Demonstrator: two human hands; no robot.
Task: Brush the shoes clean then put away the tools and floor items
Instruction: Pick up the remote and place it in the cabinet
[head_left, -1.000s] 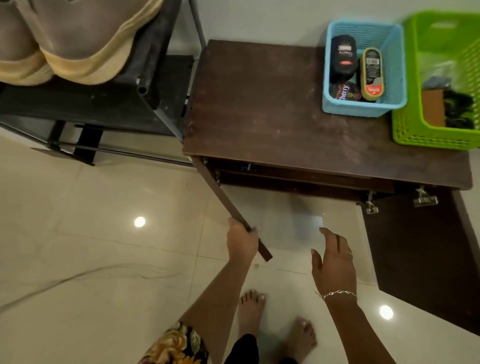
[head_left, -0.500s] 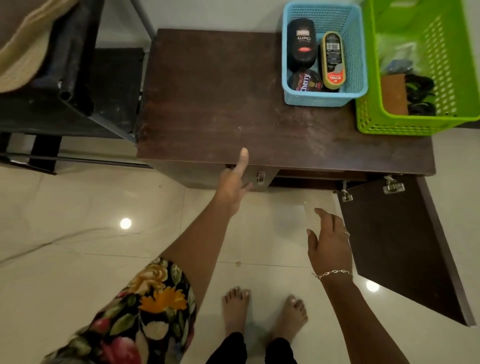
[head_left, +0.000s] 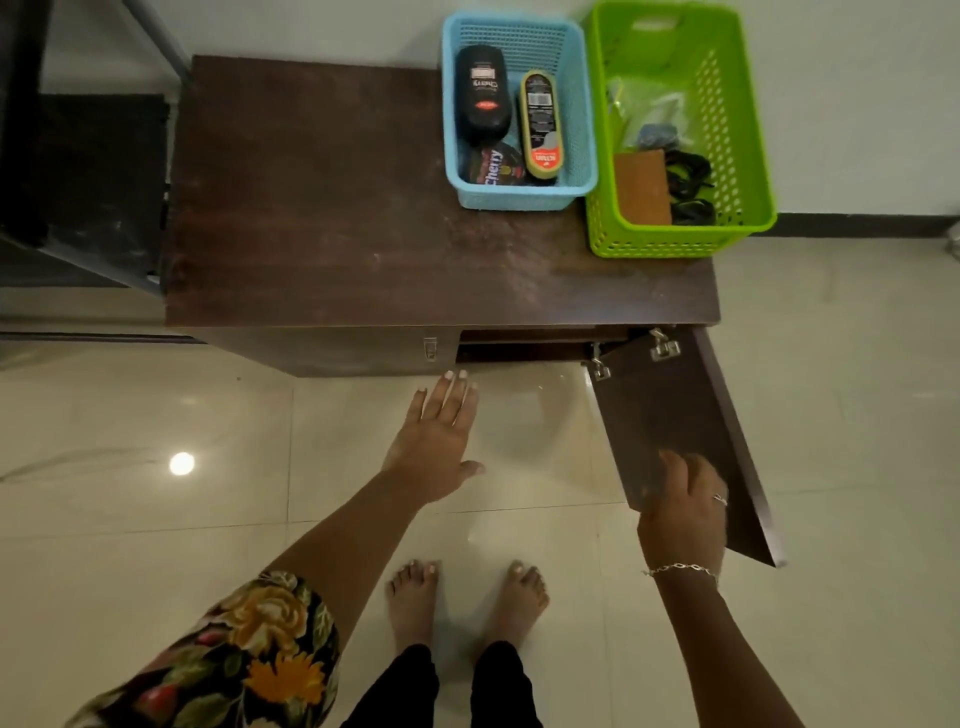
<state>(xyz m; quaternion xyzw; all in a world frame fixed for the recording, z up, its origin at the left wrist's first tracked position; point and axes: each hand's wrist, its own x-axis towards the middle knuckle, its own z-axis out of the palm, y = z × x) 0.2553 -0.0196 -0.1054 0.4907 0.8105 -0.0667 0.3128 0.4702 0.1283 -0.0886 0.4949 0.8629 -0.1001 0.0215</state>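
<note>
- Cabinet (head_left: 311, 208), interior: only a dark slot showed behind the open right door (head_left: 670, 415); contents lost in shadow.
- Round tin (head_left: 496, 166), blue basket (head_left: 519, 200): half covered by black bottle (head_left: 483, 93) and gold-labelled tube (head_left: 541, 127); label legible only in part.
- Green basket (head_left: 675, 244): clear bag (head_left: 644, 114) and black tangle (head_left: 688, 182) too blurred to identify.
- Rack (head_left: 78, 182): cut by left edge.
- Right hand (head_left: 680, 519): fingers bent against the door; grip not discernible.
- Small object (head_left: 955, 241): cropped at right edge, unidentified.

I have open wood across the left half of the cabinet top (head_left: 322, 208); the blue basket (head_left: 519, 200) and green basket (head_left: 675, 244) crowd its right rear. Below, the right door (head_left: 670, 410) juts over the floor (head_left: 524, 441); the left door (head_left: 337, 353) stands shut.
</note>
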